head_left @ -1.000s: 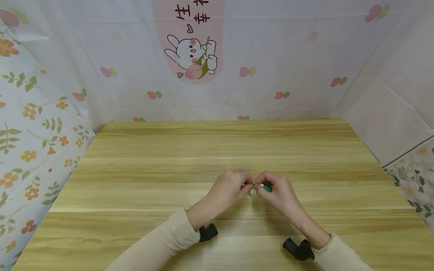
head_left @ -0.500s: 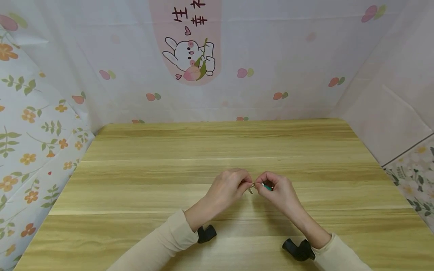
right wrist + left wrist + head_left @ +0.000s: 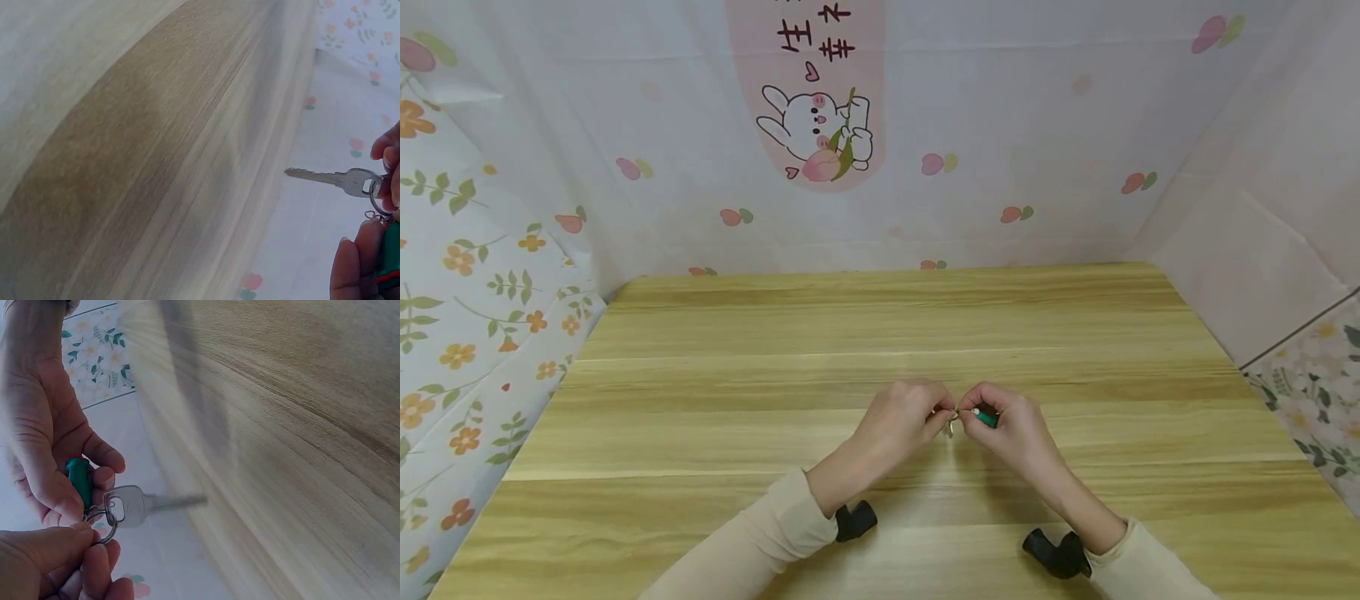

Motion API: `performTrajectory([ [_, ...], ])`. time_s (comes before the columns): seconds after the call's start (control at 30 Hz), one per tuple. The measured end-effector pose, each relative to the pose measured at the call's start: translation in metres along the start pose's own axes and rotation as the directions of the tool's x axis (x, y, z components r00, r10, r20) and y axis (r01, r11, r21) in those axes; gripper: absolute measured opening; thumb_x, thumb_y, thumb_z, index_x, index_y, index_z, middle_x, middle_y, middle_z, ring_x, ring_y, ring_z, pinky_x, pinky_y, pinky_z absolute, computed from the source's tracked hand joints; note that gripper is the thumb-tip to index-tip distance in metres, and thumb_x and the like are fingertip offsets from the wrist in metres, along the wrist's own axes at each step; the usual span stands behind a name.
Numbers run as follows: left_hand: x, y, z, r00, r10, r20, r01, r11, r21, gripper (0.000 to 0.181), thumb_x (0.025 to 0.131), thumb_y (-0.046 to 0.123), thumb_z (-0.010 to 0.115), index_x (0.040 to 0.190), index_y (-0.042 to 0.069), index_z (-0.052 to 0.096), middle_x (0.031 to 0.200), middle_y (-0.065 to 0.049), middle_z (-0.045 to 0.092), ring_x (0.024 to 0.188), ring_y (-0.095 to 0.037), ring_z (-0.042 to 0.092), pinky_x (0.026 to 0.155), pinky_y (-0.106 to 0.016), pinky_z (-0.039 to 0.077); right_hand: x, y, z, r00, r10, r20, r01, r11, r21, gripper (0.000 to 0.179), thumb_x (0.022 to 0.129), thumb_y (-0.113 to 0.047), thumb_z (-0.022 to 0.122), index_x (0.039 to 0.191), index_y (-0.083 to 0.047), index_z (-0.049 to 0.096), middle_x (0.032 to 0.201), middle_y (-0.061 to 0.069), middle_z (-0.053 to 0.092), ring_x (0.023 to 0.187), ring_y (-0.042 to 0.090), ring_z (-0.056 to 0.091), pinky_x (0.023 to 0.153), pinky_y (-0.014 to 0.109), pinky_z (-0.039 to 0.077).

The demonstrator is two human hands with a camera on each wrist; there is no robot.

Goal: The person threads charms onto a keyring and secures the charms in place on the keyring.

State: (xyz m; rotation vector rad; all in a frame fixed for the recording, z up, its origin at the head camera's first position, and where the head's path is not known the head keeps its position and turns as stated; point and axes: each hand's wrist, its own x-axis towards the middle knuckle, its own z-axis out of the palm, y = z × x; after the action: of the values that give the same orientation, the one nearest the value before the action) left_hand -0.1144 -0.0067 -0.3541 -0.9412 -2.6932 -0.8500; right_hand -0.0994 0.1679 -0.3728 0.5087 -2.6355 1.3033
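Observation:
A silver key (image 3: 131,506) hangs on a metal split ring (image 3: 111,532), its blade pointing toward the tabletop. My left hand (image 3: 904,419) pinches the ring between thumb and fingertips. Opposite it, my right hand (image 3: 1011,429) pinches at the ring where a small green charm (image 3: 79,479) with a red end is linked on. The charm lies within the curl of the right fingers. In the right wrist view the key (image 3: 350,180) extends left from the ring, and a short chain (image 3: 377,215) shows beside the green charm (image 3: 389,265). The fingertips of both hands nearly meet.
The wooden table (image 3: 820,325) spreads below the hands. Black wrist devices (image 3: 855,521) show at both cuffs. A printed cloth (image 3: 1045,125) with a rabbit picture hangs behind, and a floral cloth (image 3: 482,350) stands at the left.
Both hands keep hold of the ring and shift only slightly. The key swings a little, and the green charm tilts in the right hand. The head view has moved slightly.

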Motion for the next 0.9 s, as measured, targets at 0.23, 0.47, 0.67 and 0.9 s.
performTrajectory([
  [0.23, -0.0014, -0.0009, 0.0017, 0.999, -0.022, -0.043, 0.02, 0.999, -0.05, 0.005, 0.084, 0.01, 0.07, 0.079, 0.012, 0.071, 0.071, 0.005, 0.065, 0.059, 0.001, 0.048, 0.052, -0.009, 0.035, 0.0004, 0.0008, -0.0006, 1.0, 0.023, -0.012, -0.022, 1.0, 0.021, 0.016, 0.081, 0.005, 0.064, 0.078, -0.011, 0.065, 0.075, 0.0, 0.066, 0.056, 0.002, 0.045, 0.049, 0.019, 0.041],
  [0.47, -0.0035, -0.0044, 0.0042, 0.993, -0.012, -0.115, -0.004, 0.99, -0.14, 0.004, 0.083, 0.012, 0.071, 0.08, 0.012, 0.07, 0.075, 0.004, 0.067, 0.062, -0.003, 0.055, 0.055, -0.011, 0.04, 0.0026, 0.0017, -0.0026, 0.997, 0.079, -0.007, -0.078, 0.995, 0.066, 0.012, 0.082, 0.002, 0.065, 0.079, -0.01, 0.065, 0.075, 0.0, 0.064, 0.058, 0.005, 0.045, 0.05, 0.02, 0.039],
  [0.67, -0.0064, -0.0061, 0.005, 0.99, -0.031, -0.134, -0.006, 0.964, -0.265, 0.004, 0.084, 0.01, 0.07, 0.082, 0.006, 0.069, 0.08, 0.0, 0.069, 0.069, -0.008, 0.063, 0.064, -0.015, 0.049, 0.0043, -0.0003, -0.0042, 0.993, 0.116, 0.023, -0.118, 0.985, 0.123, 0.009, 0.083, 0.0, 0.065, 0.08, -0.008, 0.065, 0.073, 0.0, 0.062, 0.058, 0.004, 0.044, 0.049, 0.02, 0.038],
  [0.9, -0.0082, -0.0075, 0.0064, 0.98, -0.023, -0.196, -0.04, 0.949, -0.314, 0.005, 0.085, 0.01, 0.069, 0.082, 0.005, 0.069, 0.08, -0.002, 0.068, 0.071, -0.01, 0.064, 0.065, -0.014, 0.049, 0.0066, -0.0024, -0.006, 0.989, 0.141, 0.049, -0.148, 0.972, 0.183, 0.004, 0.084, -0.002, 0.063, 0.081, -0.004, 0.064, 0.069, 0.0, 0.06, 0.057, 0.004, 0.048, 0.049, 0.02, 0.038],
])
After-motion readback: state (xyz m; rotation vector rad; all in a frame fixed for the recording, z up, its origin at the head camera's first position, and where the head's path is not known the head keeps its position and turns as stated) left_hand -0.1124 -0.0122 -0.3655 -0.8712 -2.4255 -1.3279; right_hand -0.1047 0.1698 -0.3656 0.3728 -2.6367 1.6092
